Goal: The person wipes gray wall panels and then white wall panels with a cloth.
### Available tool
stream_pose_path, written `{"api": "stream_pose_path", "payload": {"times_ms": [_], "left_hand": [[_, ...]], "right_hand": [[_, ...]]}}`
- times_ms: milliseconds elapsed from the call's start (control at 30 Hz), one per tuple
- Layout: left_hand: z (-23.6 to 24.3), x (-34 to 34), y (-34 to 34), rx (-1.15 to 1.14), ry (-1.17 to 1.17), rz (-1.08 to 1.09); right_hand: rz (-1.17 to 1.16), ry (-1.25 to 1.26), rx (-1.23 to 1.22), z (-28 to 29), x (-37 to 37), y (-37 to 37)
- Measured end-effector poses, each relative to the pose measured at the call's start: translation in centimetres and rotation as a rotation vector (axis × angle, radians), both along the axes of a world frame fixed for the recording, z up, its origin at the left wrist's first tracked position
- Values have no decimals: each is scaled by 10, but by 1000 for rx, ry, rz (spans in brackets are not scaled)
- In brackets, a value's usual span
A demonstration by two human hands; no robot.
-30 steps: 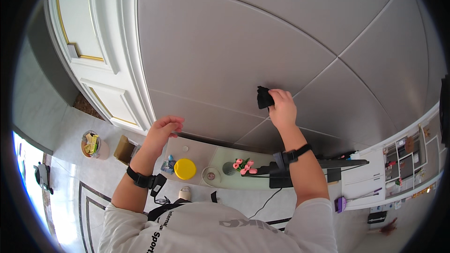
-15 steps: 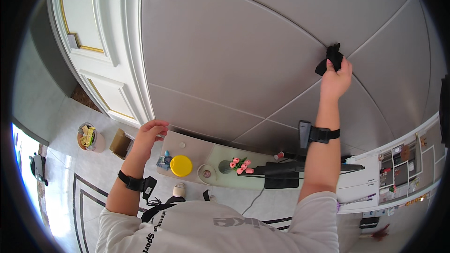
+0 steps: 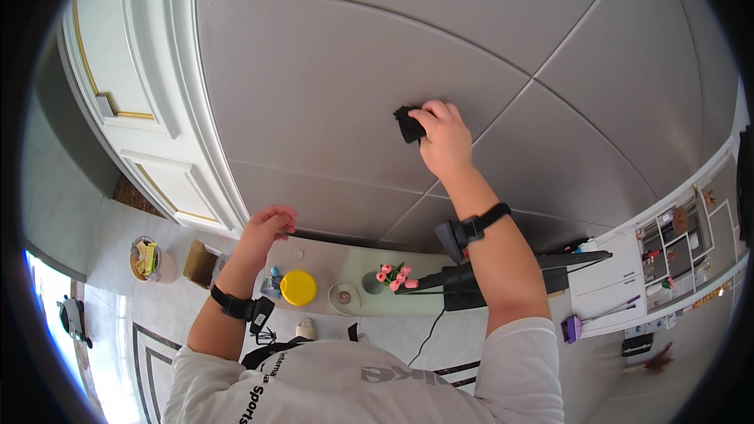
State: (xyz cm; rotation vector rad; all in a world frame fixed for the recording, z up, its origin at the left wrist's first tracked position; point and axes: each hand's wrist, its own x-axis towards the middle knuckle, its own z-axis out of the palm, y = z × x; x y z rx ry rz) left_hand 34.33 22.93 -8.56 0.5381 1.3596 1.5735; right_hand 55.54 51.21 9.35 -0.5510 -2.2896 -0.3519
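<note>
Against the grey panelled wall point(image 3: 330, 86), my right hand point(image 3: 446, 137) grips a bunched black cloth point(image 3: 409, 124), with the fingers closed over it. The cloth touches the middle of a large panel, left of a diagonal seam. My left hand point(image 3: 269, 233) hangs in the air above the left end of a low cabinet point(image 3: 357, 259), near the white door frame. Its fingers are loosely bent and apart, with nothing seen in them. Dark straps with small devices circle both my forearms.
On the cabinet are a yellow round lid point(image 3: 298, 288), pink tulips point(image 3: 397, 275) and a black television point(image 3: 503, 283). A filled bin point(image 3: 161, 265) and an open cardboard box point(image 3: 202, 264) stand on the floor at left. White shelves point(image 3: 675, 239) are at right.
My right hand has moved left and slightly down across the wall with the black cloth. My left hand has shifted slightly, its fingers a little more bent. The whole view has turned a little.
</note>
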Motion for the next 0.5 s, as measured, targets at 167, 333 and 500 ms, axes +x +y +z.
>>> {"api": "stream_pose_path", "payload": {"times_ms": [167, 333, 500], "left_hand": [[-6, -7, -14, -44, 15, 32], [-4, -14, -28, -71, 19, 87], [-4, -25, -47, -80, 25, 150]], "right_hand": [[-102, 322, -56, 48, 43, 3], [-282, 765, -254, 80, 53, 45], [-355, 882, -147, 74, 26, 51]]}}
